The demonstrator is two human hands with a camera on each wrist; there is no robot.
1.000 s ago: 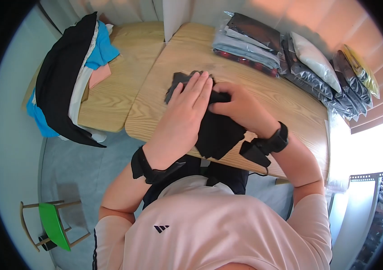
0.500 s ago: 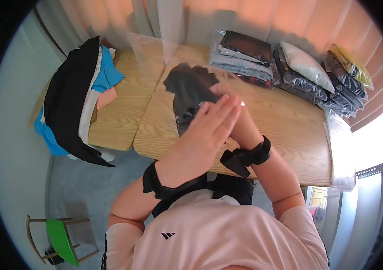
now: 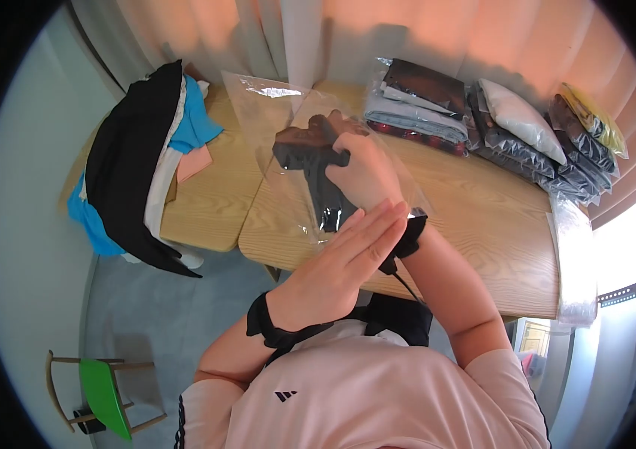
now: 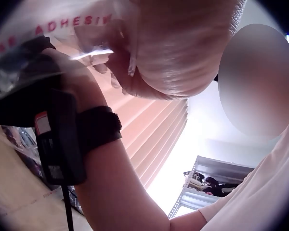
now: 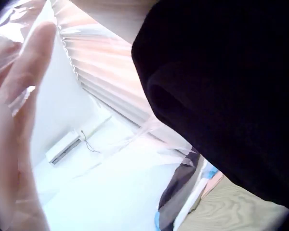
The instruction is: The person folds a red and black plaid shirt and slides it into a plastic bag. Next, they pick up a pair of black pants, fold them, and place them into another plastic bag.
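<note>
A folded black garment (image 3: 325, 191) lies inside a clear plastic bag (image 3: 250, 112) over the table. Reaching into the bag, my right hand (image 3: 366, 172) grips the garment's edge, thumb on the near side and fingers at the far side. The garment fills the right part of the right wrist view. My left hand (image 3: 325, 277) lies across the right wrist with its fingers extended, at the bag's mouth; its thumb is hidden in the head view. Red lettering on the bag's film (image 4: 74, 26) shows close to the left hand in the left wrist view.
Bagged folded clothes (image 3: 422, 112) are stacked along the table's back right, beside more bagged garments (image 3: 520, 116). Flat clear bags (image 3: 578, 262) hang over the right edge. Loose black, blue and white clothes (image 3: 131, 157) drape over the left table. A green chair (image 3: 105, 393) stands lower left.
A clear bag has come up around the black garment. My right hand has pushed forward and left into it, while the left hand has moved off the garment, back toward the right wrist.
</note>
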